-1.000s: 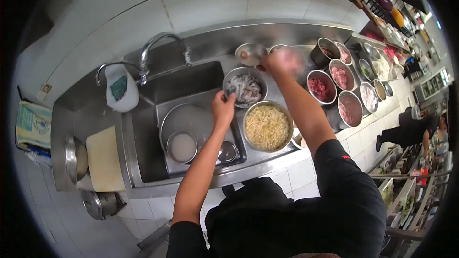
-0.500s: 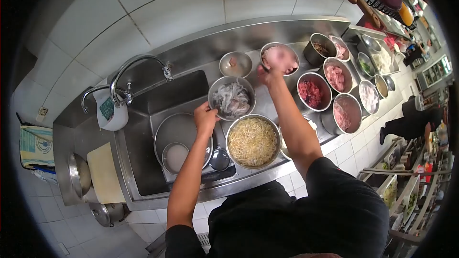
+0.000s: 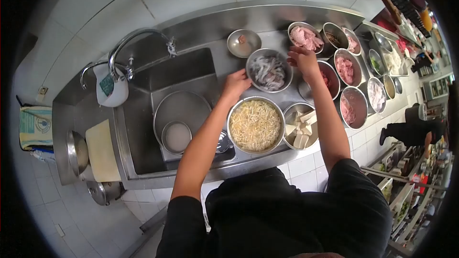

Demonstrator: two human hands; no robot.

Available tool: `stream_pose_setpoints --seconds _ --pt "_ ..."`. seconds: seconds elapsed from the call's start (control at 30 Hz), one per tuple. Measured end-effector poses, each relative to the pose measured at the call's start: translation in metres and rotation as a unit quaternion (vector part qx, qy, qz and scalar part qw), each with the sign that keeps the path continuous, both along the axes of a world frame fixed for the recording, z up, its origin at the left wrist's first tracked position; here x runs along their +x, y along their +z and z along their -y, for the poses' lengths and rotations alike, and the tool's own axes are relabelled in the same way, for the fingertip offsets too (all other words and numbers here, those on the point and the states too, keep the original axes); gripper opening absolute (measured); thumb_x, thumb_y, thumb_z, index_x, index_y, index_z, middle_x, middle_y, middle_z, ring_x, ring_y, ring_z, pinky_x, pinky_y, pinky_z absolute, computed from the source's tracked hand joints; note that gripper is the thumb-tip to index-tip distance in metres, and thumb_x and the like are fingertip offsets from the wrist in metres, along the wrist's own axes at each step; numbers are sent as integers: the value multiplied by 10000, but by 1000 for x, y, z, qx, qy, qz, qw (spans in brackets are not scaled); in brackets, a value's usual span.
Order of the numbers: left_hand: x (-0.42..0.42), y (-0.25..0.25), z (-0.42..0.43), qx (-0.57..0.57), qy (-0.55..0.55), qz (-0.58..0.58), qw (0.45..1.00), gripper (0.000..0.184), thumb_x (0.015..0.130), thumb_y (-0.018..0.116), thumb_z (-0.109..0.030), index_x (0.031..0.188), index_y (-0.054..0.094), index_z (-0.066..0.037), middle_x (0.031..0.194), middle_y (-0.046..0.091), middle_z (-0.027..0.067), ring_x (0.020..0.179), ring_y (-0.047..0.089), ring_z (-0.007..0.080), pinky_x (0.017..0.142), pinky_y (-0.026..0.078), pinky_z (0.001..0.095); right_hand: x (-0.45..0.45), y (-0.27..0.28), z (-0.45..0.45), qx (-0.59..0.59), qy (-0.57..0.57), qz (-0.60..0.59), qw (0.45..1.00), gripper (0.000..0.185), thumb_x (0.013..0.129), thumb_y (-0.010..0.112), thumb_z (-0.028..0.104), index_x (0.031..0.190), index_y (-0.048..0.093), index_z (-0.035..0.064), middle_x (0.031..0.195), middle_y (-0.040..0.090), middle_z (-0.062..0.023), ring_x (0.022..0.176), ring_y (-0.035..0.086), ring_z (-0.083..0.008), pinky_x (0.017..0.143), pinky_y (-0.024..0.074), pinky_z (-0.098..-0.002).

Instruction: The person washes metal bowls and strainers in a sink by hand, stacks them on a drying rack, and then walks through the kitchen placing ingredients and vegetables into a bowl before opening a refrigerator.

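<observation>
A metal bowl of greyish-white strips, perhaps squid, stands on the steel counter. My left hand grips its left rim, thumb and fingers at the edge. Beside its right rim is my right hand, fingers apart and curved, with nothing visible in them; whether they touch the rim I cannot tell. Just beyond my right hand sits a bowl of pale pink meat. A bowl of bean sprouts is nearer me, beside a bowl of white tofu-like blocks. My right forearm partly hides a bowl of dark red meat.
At left, a sink with a curved faucet holds a large round pan. Behind stands a small metal bowl. More meat containers crowd the right side. Another person is farther right.
The bowl of greyish strips has moved right with my left hand on it. The pale pink meat bowl now stands farther right, and my right hand has come off it. The tofu-like blocks are now uncovered.
</observation>
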State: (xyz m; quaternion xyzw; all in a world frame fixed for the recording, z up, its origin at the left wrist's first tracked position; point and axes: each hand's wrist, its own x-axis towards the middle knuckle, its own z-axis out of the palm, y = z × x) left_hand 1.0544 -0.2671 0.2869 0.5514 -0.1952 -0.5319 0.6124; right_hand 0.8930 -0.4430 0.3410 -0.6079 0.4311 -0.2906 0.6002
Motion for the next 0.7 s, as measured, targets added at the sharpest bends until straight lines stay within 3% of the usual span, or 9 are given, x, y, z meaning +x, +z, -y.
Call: stream_pose_setpoints --seconds 0.1,0.13,0.23,0.37,0.43,0.53,0.7 --pt "5 10 -8 53 -8 38 998 615 795 588 -121 1307 278 21 1136 515 149 979 527 203 817 438 300 -20 7 -16 -125 -15 -121 985 258 764 566 124 943 608 -58 741 628 -145 584 606 -171 533 469 -271" --pt "10 7 -16 57 -14 110 992 610 801 600 -214 1291 318 19 1134 521 140 941 535 195 787 441 312 -26 17 -28 -178 -1 -175 968 230 749 560 111 859 613 -84 668 621 -164 546 608 -160 517 464 -278" --pt "10 30 -66 100 -10 204 974 523 796 597 -233 1213 425 32 1079 562 151 918 551 175 734 459 312 -49 8 -39 -165 50 -253 952 222 745 559 109 833 615 -87 648 616 -174 533 609 -154 510 472 -280" --pt "-17 42 -149 139 4 46 989 453 816 578 -271 1132 476 38 1054 550 135 895 553 179 694 476 308 -71 10 -71 -82 47 -212 973 181 735 554 92 734 607 -82 560 587 -128 489 595 -156 454 464 -292" --pt "-36 37 -172 125 31 -54 990 404 821 580 -201 1126 458 33 1018 523 113 867 556 181 674 511 294 -86 12 -89 -137 32 -270 952 173 715 579 115 703 602 -56 579 581 -161 537 603 -255 514 467 -343" --pt "-59 33 -178 96 77 -43 991 306 812 573 -99 1062 466 41 1012 500 109 859 556 174 704 526 296 -125 6 -104 -213 15 -411 886 209 684 630 189 689 607 -19 668 580 -210 674 586 -365 613 454 -407" --pt "-69 38 -166 50 94 -15 994 250 798 558 -20 1024 462 22 1013 488 113 868 553 170 705 533 299 -196 -15 -149 -216 -39 -496 840 312 696 641 213 846 586 -55 699 606 -206 684 597 -358 645 465 -403"
